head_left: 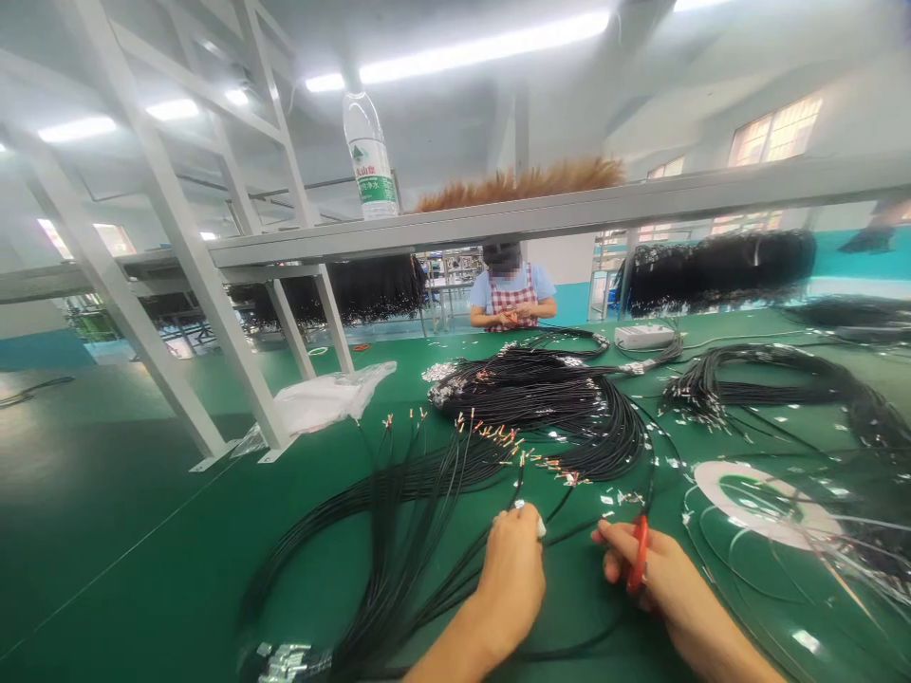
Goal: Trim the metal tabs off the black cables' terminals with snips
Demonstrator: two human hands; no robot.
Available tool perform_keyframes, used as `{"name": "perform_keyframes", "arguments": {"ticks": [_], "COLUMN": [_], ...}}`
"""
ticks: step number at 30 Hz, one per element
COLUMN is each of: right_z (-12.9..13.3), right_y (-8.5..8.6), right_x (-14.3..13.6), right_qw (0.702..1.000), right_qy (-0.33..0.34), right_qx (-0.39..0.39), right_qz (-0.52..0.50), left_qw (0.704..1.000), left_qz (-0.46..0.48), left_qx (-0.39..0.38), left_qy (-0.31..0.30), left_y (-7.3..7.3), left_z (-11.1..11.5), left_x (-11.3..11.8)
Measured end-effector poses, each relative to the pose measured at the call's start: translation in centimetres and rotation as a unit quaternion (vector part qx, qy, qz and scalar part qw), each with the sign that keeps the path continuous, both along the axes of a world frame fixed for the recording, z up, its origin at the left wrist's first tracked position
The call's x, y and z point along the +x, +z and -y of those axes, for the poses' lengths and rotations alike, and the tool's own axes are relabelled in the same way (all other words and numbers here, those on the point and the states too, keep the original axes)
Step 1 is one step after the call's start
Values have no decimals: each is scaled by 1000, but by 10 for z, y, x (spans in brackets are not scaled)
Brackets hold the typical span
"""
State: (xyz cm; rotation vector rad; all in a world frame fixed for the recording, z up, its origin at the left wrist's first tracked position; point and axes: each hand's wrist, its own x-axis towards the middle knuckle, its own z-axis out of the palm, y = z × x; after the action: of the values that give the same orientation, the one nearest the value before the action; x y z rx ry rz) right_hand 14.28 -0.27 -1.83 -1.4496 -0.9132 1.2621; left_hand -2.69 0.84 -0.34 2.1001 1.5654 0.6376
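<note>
My left hand (513, 564) is closed over the green table, its fingers around a thin black cable (519, 482) whose copper-coloured end points away from me. A small white piece (541, 527) shows at its thumb side. To the right, my right hand (661, 569) has a red-handled pair of scissors (640, 555) looped on its fingers. The blades are hidden. Its thumb and forefinger come together near another black cable, but I cannot tell whether they touch it. Loose black cables (405, 531) with bare copper tips fan out left of my hands.
Beyond lies a big heap of black cables (527, 389), with another bundle (783, 370) at right. A white ring-shaped roll (712, 479) and white scraps lie nearby. A metal rack (177, 275) carries a water bottle (370, 161). Across the table a person (509, 289) in an apron works.
</note>
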Motion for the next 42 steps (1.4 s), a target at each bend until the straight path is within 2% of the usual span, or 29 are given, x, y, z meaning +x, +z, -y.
{"name": "perform_keyframes", "arguments": {"ticks": [4, 9, 12, 15, 17, 19, 22, 26, 32, 37, 40, 42], "right_z": [0, 4, 7, 10, 12, 13, 11, 9, 9, 3, 0, 0], "right_y": [-1, 7, 13, 16, 15, 13, 8, 7, 17, 12, 7, 4], "right_x": [1, 2, 2, -2, -7, -12, -17, -18, -17, -11, -10, -11], "right_qw": [1000, 998, 995, 991, 986, 980, 975, 974, 979, 987, 987, 986], "right_qy": [-20, -12, 22, 76, 124, 168, 201, 206, 178, 123, 120, 135], "right_qx": [4, 51, 82, 101, 105, 103, 95, 92, 96, 83, 79, 77], "right_qz": [-13, -43, -53, -48, -41, -34, -22, -3, 30, 64, 67, 60], "left_qw": [997, 952, 943, 951, 947, 928, 887, 847, 837, 802, 805, 819], "left_qz": [69, 229, 220, 229, 273, 332, 394, 446, 488, 528, 522, 508], "left_qx": [-27, -181, -223, -184, -150, -154, -221, -278, -245, -278, -282, -266], "left_qy": [-19, -86, -108, -96, -81, -78, -94, -81, -33, -14, -19, -12], "left_y": [11, 25, 26, 29, 36, 44, 51, 47, 36, 30, 26, 25], "left_z": [-10, -13, -10, -6, -3, 1, 6, 8, 5, 4, 5, 5], "left_x": [-11, -15, -13, -8, -5, -2, 1, 4, 8, 8, 9, 11]}}
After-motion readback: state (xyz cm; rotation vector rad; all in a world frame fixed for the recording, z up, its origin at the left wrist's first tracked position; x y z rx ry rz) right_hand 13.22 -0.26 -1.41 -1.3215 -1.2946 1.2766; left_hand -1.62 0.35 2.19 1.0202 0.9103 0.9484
